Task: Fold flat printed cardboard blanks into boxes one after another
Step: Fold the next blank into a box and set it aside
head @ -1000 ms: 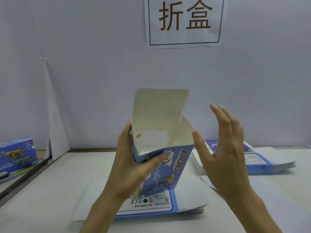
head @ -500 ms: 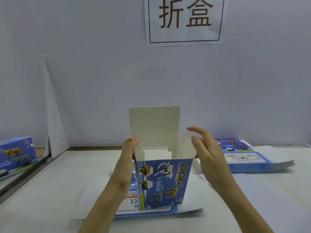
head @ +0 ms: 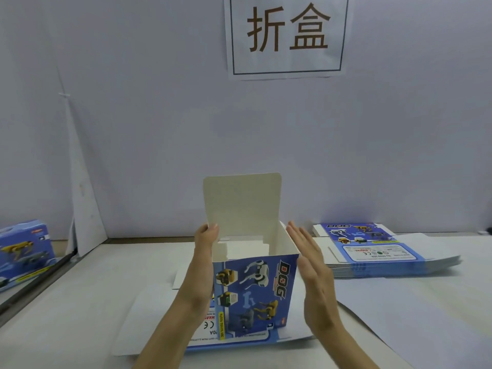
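Since half a second ago, the right hand point(head: 314, 272) has been lowered from the top right corner of the box point(head: 255, 291) and flattened. Its fingers are now held straight and together along the right wall, empty; whether the wall is touched or only neared cannot be told. The box is stood upright on a flat blank point(head: 149, 323) on the table point(head: 80, 302), its lid flap point(head: 242, 203) raised at the back. Its left wall is gripped by the left hand point(head: 202, 265), a fingertip laid at the rim — the remaining fingers are hidden. A stack of blanks point(head: 372, 251) is laid well apart, to the right.
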Tool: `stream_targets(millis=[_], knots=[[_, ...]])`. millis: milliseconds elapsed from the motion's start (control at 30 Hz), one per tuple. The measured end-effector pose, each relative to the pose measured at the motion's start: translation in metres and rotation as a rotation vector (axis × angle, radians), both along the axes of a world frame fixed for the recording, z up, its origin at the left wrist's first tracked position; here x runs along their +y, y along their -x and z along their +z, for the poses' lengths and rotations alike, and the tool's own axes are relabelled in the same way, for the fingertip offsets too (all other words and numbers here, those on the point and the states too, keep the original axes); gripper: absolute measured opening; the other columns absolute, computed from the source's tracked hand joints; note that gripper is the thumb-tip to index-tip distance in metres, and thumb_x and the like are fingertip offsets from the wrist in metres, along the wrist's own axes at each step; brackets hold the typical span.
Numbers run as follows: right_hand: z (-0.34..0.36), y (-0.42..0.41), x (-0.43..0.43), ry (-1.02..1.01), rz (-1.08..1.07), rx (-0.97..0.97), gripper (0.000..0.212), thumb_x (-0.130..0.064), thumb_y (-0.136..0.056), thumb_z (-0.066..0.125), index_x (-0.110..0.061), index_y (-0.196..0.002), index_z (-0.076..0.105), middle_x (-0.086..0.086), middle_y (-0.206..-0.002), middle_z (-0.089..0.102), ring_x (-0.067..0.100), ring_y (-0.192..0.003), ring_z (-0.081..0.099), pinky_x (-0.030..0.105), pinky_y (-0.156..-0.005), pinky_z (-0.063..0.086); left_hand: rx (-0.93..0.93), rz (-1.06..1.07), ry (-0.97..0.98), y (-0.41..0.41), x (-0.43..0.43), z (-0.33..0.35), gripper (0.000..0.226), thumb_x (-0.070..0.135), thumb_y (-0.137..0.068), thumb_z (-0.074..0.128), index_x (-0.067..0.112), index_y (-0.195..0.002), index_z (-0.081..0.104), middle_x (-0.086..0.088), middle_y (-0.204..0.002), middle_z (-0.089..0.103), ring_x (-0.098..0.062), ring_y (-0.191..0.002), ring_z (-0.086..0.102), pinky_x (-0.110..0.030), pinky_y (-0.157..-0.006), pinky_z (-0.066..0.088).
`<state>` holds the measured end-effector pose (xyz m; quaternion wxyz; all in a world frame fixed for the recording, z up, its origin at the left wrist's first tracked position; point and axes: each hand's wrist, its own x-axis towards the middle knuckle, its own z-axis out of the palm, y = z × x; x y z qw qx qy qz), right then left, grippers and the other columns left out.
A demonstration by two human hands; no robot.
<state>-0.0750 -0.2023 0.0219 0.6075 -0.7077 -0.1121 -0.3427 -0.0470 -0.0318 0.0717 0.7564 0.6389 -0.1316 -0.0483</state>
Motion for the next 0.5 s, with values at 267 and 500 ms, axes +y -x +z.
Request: stream_targets(millis=[267,500], knots=[[0.015,-0.001,-0.001,-0.123,0.112,0.099,0.048,-0.053,-0.091,0.05,-0.035,-0.135,0.045,-0.03,-0.121,0.06,-0.014,-0.105,0.058,0.007,-0.07,0.05,0.027,-0.117,0.085,-0.006,0.007,0.003,0.051,0.058,-0.082,0.035,0.03,-0.099,0.074,-0.005,-0.104,0.074,-0.022,-0.093,0.071,-0.034,-0.072,0.057],[0.015,-0.002,-0.006,0.0,0.018,0.059,0.039,-0.048,-0.084,0.046,-0.043,-0.122,0.054,-0.019,-0.134,0.053,0.002,-0.119,0.055,0.021,-0.069,0.058,0.131,-0.283,0.312,-0.015,0.024,0.0,0.048,0.041,-0.082,0.047,0.018,-0.12,0.066,-0.013,-0.118,0.068,-0.029,-0.104,0.067,-0.038,-0.073,0.058]])
